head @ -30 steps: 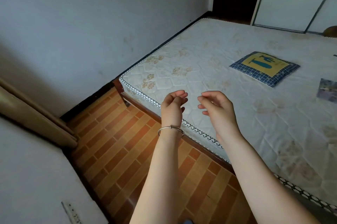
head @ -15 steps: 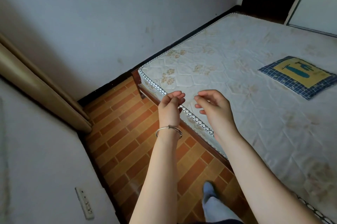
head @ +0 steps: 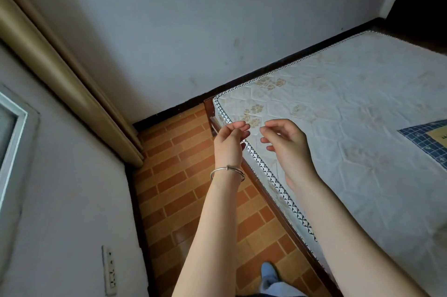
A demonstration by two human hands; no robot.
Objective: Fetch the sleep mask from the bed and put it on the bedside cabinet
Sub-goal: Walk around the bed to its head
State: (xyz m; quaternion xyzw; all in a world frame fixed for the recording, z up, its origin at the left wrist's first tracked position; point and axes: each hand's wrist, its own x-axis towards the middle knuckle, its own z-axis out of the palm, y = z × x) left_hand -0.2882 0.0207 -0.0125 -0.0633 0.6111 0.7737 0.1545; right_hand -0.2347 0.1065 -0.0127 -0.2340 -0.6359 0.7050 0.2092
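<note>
Both my arms reach forward over the near corner of the bed [head: 350, 112], a bare white quilted mattress on a dark wooden frame. My left hand [head: 228, 145], with a silver bangle on the wrist, hangs above the mattress edge with loosely curled fingers and holds nothing. My right hand [head: 289, 144] hovers over the mattress beside it, fingers relaxed and empty. No sleep mask and no bedside cabinet are in view.
A blue and yellow checked cushion [head: 428, 138] lies on the bed at the right edge. An orange brick-pattern floor [head: 183, 175] runs between bed and wall. A beige door frame [head: 55, 71] slants at left, a wall socket [head: 109, 270] sits low left.
The view has swung left: the cushion has slid to the right edge and the wardrobe is gone from sight. My hands keep the same pose, now above the bed's corner.
</note>
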